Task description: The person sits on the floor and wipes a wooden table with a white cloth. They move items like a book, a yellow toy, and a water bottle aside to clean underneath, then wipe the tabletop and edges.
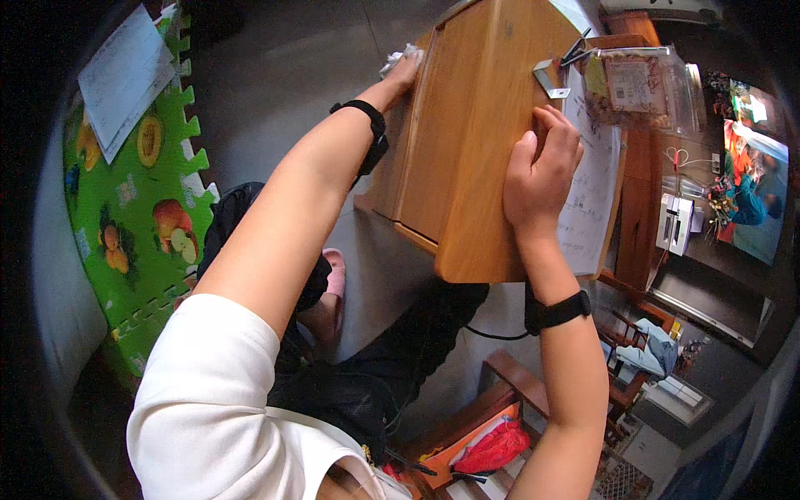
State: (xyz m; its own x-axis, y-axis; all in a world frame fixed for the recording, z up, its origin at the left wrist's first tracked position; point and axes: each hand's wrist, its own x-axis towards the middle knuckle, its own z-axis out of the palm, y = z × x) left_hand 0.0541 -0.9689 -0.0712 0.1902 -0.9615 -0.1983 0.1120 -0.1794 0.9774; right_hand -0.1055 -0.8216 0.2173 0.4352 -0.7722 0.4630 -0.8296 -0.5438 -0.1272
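Note:
My left hand holds a crumpled white cloth or tissue at the far part of the front side of a wooden desk. The desk hides part of that hand. My right hand lies palm down by the desk's rounded top, its thumb apart from the fingers and nothing seen in it. Beyond its fingertips stands a bent metal bracket. Sheets of paper with handwriting lie beside this hand, and a clear plastic box with a label stands on them. Black straps circle both wrists.
A green foam puzzle mat with fruit pictures and papers on it lies at the left. A pink slipper is on a foot below the desk. A red item lies on a wooden seat. A lit television is at the right.

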